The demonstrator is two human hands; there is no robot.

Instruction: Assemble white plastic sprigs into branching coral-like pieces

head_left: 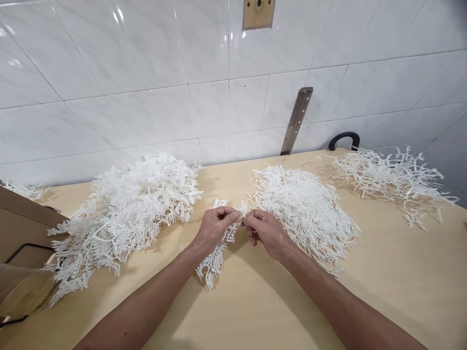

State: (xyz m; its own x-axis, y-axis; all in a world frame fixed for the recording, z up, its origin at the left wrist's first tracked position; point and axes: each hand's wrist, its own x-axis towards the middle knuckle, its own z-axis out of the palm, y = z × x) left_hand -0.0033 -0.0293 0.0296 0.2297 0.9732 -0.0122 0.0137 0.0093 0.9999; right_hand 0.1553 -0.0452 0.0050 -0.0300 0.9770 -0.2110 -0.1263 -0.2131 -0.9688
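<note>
Between my two hands, at the centre, is a small white branched piece (242, 208). My left hand (220, 224) pinches it between thumb and fingers. My right hand (263, 230) is closed in a pinch at its right side. Under and beside my left hand lies a narrow strip of white branched pieces (212, 265) on the wooden table (241, 301). A large heap of feathery white pieces (134, 209) spreads to the left. Close to my right hand is a flatter pile of short white pieces (302, 209).
Thicker white branching strands (394, 177) lie at the back right, by a black curved handle (343, 140). A metal strip (297, 120) leans on the tiled wall (146, 63). A brown box (25, 223) and a clear container (27, 291) stand at the left edge.
</note>
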